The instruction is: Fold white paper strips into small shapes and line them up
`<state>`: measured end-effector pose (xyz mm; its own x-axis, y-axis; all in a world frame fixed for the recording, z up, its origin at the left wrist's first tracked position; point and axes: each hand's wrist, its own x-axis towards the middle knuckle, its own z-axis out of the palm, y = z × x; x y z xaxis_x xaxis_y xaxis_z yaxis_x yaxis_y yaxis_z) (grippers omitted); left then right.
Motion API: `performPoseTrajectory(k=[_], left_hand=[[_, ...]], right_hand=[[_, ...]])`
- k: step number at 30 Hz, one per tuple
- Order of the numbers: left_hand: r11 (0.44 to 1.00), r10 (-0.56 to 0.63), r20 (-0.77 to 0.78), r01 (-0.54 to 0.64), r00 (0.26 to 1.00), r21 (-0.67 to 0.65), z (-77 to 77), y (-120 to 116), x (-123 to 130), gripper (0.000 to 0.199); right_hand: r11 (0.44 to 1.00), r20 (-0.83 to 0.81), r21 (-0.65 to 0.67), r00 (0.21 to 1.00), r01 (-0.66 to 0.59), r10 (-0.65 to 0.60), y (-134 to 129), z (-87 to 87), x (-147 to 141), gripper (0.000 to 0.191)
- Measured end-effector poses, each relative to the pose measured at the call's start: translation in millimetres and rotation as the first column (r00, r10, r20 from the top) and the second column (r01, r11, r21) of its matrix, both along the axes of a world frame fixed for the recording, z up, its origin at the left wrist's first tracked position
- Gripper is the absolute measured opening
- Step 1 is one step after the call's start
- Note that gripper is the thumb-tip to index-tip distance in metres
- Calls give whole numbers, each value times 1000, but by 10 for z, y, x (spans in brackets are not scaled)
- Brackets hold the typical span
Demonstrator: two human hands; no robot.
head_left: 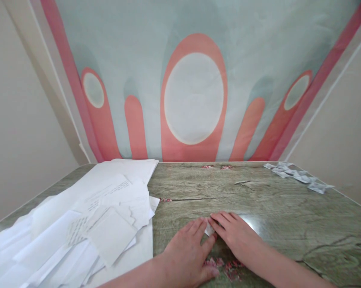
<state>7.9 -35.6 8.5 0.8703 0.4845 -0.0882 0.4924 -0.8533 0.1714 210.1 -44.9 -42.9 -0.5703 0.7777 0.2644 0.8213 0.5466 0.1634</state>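
A small piece of white paper [209, 229] lies on the wood-patterned table [195, 184], between the fingertips of both hands. My left hand [189, 251] holds its left and near side, with the index finger and thumb towards the right. From the other side, my right hand [238, 235] grips the paper's right edge with its fingers close together. Parts of the paper are hidden under the fingers, so its full shape cannot be made out. Pink flower prints [228, 267] show on the tabletop just below the hands.
A large spread of white sheets and torn pieces [87, 224], some with printed text, covers the table's left side. Several small folded white papers [297, 175] lie at the far right edge. Behind the table rises a pale blue wall covering [150, 72] with coral shapes.
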Motion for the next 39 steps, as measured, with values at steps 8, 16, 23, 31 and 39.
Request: performPoseTrajectory(k=[8, 16, 23, 31, 39], left_hand=[[1000, -9, 1, 9, 1000, -21, 1, 13, -22, 71], [997, -48, 74, 53, 996, -64, 82, 66, -69, 64], [1000, 16, 181, -19, 983, 14, 44, 351, -45, 20], [983, -31, 246, -15, 969, 184, -164, 431, -44, 25], [968, -91, 219, 34, 971, 250, -170, 441, -30, 24]], right_hand=[[1000, -37, -20, 999, -6, 6, -69, 44, 44, 44], [990, -82, -140, 997, -25, 13, -152, 159, 11, 40], [967, -173, -251, 985, -53, 10, -102, 218, 21, 29], [984, -220, -142, 972, -109, 76, 4, 87, 68, 15], [982, -212, -66, 964, -177, 159, -2, 96, 100, 14]])
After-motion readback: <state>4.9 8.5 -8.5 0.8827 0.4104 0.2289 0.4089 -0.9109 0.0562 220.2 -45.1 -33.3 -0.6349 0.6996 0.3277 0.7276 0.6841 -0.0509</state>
